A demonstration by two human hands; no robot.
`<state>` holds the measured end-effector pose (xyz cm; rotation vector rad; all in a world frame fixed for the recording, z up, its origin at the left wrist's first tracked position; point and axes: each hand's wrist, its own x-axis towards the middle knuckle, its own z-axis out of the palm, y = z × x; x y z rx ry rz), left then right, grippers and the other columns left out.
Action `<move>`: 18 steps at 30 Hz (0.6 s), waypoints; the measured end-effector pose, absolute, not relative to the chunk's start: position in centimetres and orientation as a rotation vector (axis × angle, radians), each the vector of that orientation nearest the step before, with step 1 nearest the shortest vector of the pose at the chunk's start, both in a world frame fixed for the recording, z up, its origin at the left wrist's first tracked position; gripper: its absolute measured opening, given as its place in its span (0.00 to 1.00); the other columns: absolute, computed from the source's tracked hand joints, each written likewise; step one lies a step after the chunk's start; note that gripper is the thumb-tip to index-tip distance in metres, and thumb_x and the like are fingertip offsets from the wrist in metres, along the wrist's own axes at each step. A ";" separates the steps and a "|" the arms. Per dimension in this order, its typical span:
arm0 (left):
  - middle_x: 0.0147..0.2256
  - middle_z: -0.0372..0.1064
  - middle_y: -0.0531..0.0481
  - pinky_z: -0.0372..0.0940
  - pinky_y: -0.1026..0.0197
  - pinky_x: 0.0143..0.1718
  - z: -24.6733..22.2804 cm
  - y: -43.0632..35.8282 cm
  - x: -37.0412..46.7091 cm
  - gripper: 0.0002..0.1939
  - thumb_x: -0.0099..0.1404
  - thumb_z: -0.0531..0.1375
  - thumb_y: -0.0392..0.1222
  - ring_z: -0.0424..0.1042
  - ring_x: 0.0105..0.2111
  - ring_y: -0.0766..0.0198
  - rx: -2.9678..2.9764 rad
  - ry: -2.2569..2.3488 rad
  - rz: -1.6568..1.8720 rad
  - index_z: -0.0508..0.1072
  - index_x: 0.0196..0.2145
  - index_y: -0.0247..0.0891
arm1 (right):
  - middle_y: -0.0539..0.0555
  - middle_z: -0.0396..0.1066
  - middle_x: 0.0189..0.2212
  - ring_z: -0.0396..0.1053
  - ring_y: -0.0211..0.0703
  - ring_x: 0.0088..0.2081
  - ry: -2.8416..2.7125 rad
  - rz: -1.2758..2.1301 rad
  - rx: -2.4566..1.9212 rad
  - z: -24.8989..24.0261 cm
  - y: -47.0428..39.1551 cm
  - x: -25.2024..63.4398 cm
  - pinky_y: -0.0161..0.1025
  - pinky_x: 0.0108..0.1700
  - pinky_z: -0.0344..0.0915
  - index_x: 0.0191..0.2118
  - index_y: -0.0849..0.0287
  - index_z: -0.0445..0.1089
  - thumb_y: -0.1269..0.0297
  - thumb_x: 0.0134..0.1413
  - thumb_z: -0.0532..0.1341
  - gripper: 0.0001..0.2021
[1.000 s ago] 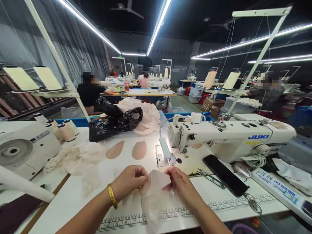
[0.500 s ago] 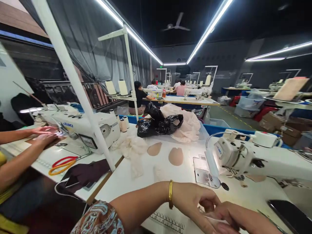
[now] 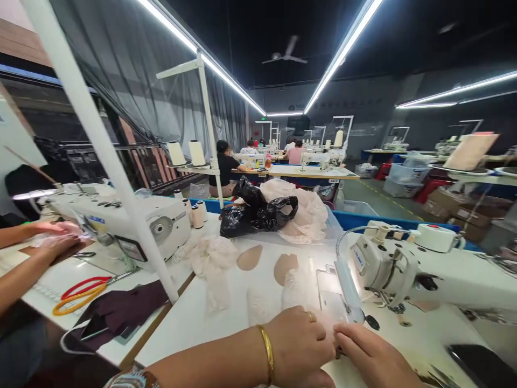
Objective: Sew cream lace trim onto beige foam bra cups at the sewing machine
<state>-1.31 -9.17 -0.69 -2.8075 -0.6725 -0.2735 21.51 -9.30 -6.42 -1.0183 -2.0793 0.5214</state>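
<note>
My left hand, with a gold bangle at the wrist, is curled closed on a thin pale fabric piece. My right hand pinches the right edge of the same fabric between thumb and fingers. The cloth lies on the white table, beside the metal needle plate of the sewing machine. Part of it is hidden under my left hand. Beyond it are two brown rounded pieces, one partly covered by the fabric. Another pale fabric piece lies to the left.
A black plastic bag and a heap of pale cloth sit at the table's back. A dark phone and small snips lie at right. At left, a co-worker's hands work near another machine, with orange-and-red-handled scissors.
My hands have moved left and away from my body, bringing the pale fabric flat onto the table beside the needle plate. It now partly covers one brown piece. The view has shifted slightly.
</note>
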 end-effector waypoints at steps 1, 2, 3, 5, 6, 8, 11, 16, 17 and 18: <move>0.30 0.73 0.51 0.60 0.55 0.32 -1.0 -8.9 -0.7 0.12 0.71 0.62 0.46 0.72 0.30 0.60 -2.818 -0.605 -0.299 0.70 0.33 0.38 | 0.51 0.82 0.38 0.77 0.52 0.39 -2.101 0.614 -1.032 -6.1 -8.8 21.7 0.42 0.44 0.73 0.39 0.43 0.80 0.49 0.65 0.59 0.12; 0.30 0.73 0.52 0.60 0.54 0.33 -1.2 -8.6 -0.1 0.09 0.71 0.61 0.41 0.71 0.30 0.60 -2.814 -0.565 -0.326 0.70 0.32 0.38 | 0.51 0.82 0.37 0.77 0.51 0.38 -2.120 0.696 -1.039 -5.7 -8.4 21.9 0.42 0.43 0.73 0.38 0.43 0.80 0.51 0.67 0.58 0.13; 0.29 0.72 0.52 0.60 0.54 0.34 -1.4 -8.1 0.5 0.08 0.71 0.61 0.36 0.71 0.30 0.61 -2.806 -0.562 -0.329 0.69 0.32 0.38 | 0.51 0.81 0.37 0.76 0.51 0.38 -2.134 0.763 -1.045 -5.2 -7.9 22.2 0.42 0.43 0.72 0.38 0.44 0.80 0.53 0.68 0.57 0.14; 0.28 0.71 0.52 0.58 0.54 0.33 -1.7 -6.9 1.6 0.09 0.68 0.62 0.33 0.71 0.28 0.60 -2.822 -0.635 -0.246 0.69 0.30 0.38 | 0.50 0.80 0.38 0.75 0.49 0.39 -2.152 0.833 -1.067 -4.3 -7.2 22.8 0.41 0.43 0.71 0.40 0.45 0.80 0.55 0.70 0.54 0.15; 0.27 0.71 0.52 0.57 0.54 0.31 -1.9 -6.3 2.0 0.09 0.66 0.63 0.33 0.70 0.27 0.60 -2.846 -0.689 -0.190 0.68 0.29 0.37 | 0.50 0.80 0.38 0.75 0.49 0.39 -2.169 0.833 -1.063 -4.0 -6.9 23.1 0.41 0.43 0.71 0.41 0.45 0.80 0.57 0.71 0.53 0.16; 0.28 0.71 0.51 0.55 0.55 0.28 -2.4 -5.4 2.4 0.09 0.63 0.65 0.33 0.70 0.27 0.60 -2.890 -0.779 -0.129 0.68 0.29 0.37 | 0.51 0.80 0.40 0.74 0.50 0.42 -2.225 0.761 -1.023 -3.8 -6.6 23.7 0.43 0.45 0.69 0.44 0.46 0.80 0.59 0.72 0.52 0.16; 0.33 0.72 0.50 0.58 0.55 0.32 -3.2 -4.9 2.0 0.08 0.64 0.64 0.31 0.70 0.32 0.57 -2.883 -0.855 -0.283 0.68 0.29 0.37 | 0.53 0.78 0.46 0.71 0.51 0.47 -2.343 0.512 -0.956 -4.4 -6.4 24.4 0.44 0.48 0.66 0.49 0.47 0.78 0.66 0.72 0.51 0.17; 0.34 0.71 0.51 0.63 0.54 0.39 -3.2 -4.9 1.4 0.08 0.69 0.60 0.31 0.69 0.35 0.58 -2.949 -0.831 -0.437 0.69 0.31 0.37 | 0.52 0.73 0.35 0.66 0.46 0.37 -2.536 0.131 -1.009 -4.8 -6.8 25.2 0.39 0.38 0.61 0.48 0.49 0.77 0.76 0.68 0.50 0.20; 0.33 0.71 0.50 0.63 0.54 0.38 -3.1 -4.9 1.4 0.08 0.69 0.59 0.31 0.68 0.34 0.58 -2.951 -0.834 -0.448 0.69 0.31 0.37 | 0.52 0.71 0.33 0.64 0.45 0.35 -2.552 0.107 -1.005 -4.6 -6.9 25.2 0.38 0.36 0.60 0.47 0.50 0.77 0.77 0.67 0.51 0.20; 0.33 0.70 0.50 0.63 0.55 0.38 -3.0 -4.9 1.4 0.09 0.70 0.58 0.31 0.67 0.33 0.58 -2.951 -0.837 -0.461 0.69 0.31 0.37 | 0.52 0.70 0.32 0.63 0.44 0.34 -2.557 0.099 -0.995 -4.5 -6.9 25.3 0.38 0.35 0.58 0.46 0.51 0.77 0.77 0.67 0.51 0.19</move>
